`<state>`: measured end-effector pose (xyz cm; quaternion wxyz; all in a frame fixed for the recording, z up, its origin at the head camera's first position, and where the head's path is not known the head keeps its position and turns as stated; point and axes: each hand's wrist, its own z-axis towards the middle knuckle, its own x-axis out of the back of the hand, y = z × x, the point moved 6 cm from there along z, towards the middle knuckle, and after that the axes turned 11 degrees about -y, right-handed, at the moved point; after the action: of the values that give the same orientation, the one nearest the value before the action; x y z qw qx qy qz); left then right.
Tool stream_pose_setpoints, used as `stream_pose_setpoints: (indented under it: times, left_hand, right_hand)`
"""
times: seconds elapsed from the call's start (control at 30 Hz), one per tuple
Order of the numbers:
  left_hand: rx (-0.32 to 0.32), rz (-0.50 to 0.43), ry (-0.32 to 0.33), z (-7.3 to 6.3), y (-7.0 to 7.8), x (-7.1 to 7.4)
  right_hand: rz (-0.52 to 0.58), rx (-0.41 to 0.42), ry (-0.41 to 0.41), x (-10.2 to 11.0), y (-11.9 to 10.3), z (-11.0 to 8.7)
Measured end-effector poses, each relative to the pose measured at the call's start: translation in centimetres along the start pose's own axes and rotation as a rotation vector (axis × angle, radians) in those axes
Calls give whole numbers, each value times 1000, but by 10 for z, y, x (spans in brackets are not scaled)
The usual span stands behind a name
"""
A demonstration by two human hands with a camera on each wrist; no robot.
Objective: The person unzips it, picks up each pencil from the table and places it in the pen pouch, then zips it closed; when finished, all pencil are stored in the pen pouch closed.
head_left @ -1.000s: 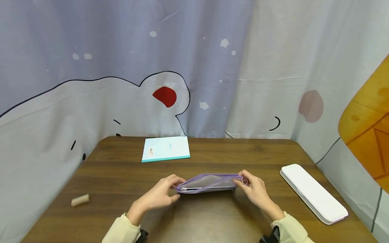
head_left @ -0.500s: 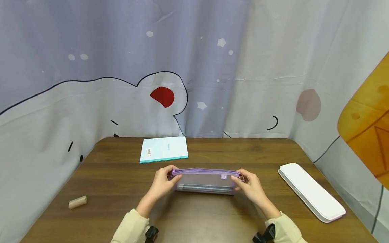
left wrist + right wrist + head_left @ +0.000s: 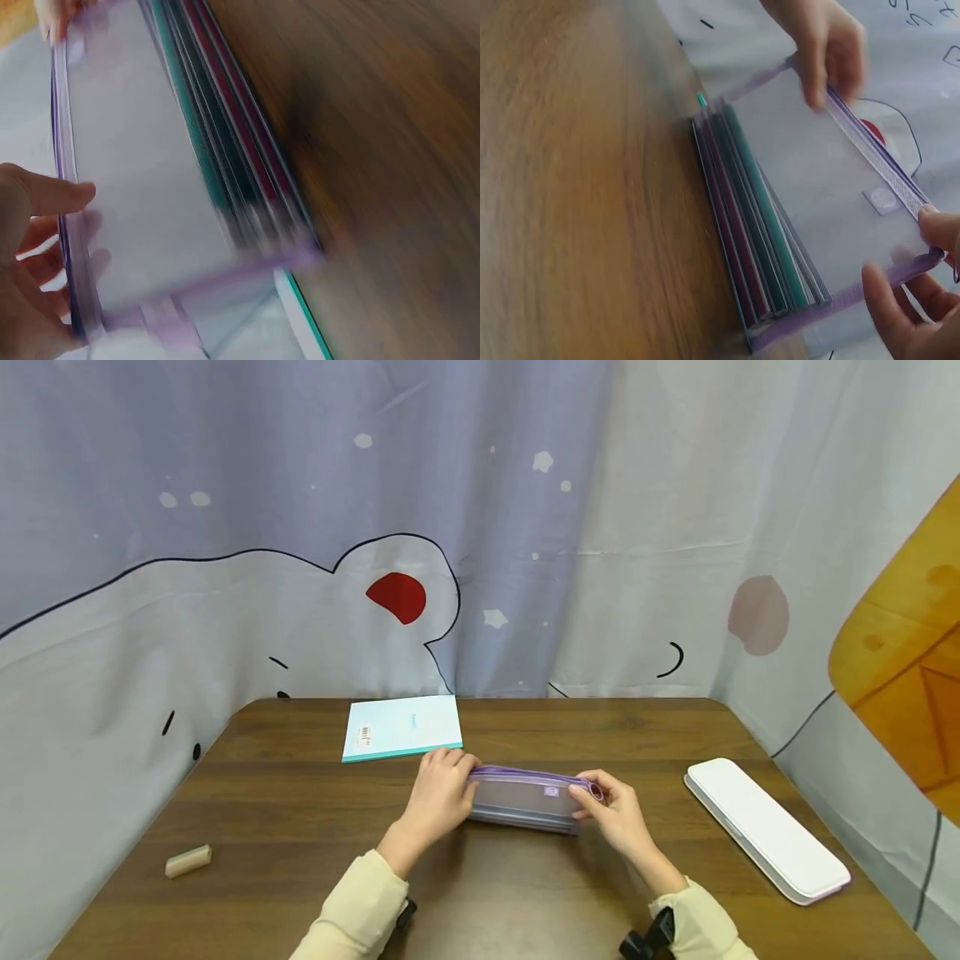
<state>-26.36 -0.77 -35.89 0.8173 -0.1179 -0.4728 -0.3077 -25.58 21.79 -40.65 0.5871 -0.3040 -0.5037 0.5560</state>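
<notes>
A see-through zip pencil pouch (image 3: 510,793) with purple trim stands on its long edge over the table, its zipper along the top. Several slim pencils (image 3: 739,210) in green, dark and maroon lie along its bottom. My left hand (image 3: 441,789) grips the zipper edge towards the left end, thumb on the near face and fingers behind, as the left wrist view shows. At the top right corner, my right hand (image 3: 617,814) pinches the pouch beside the purple pull ring (image 3: 596,791). A small purple tag (image 3: 883,199) sits below the zipper at that end.
A pale blue notebook (image 3: 401,727) lies at the back of the brown table (image 3: 300,835). A long white case (image 3: 768,831) is at the right, and a small beige block (image 3: 187,862) at the left. A printed curtain (image 3: 510,527) hangs behind.
The pouch has turned from showing its parted zipper top to showing its front face, and the zipper edges now lie together. My left hand has shifted right along the zipper; the right keeps its corner.
</notes>
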Motion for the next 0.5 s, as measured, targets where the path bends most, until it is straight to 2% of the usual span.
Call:
stream_pose_setpoints:
  times: [0.1,0.23,0.43,0.5]
  left_hand:
    - [-98,21,-37,12,25,-9]
    - [-224,-36,-75,27,54,-20]
    - [-408,-100,-58,37,86,-32]
    - [-447,-109,-51,39,93,-34]
  right_hand:
    - [-25,-13,24,-1,0,-2]
    - [3,-50,21,-8,-1,-3]
    - [25,-107,26,-14,-1,-3]
    - [26,-131,50,-13,0,-4]
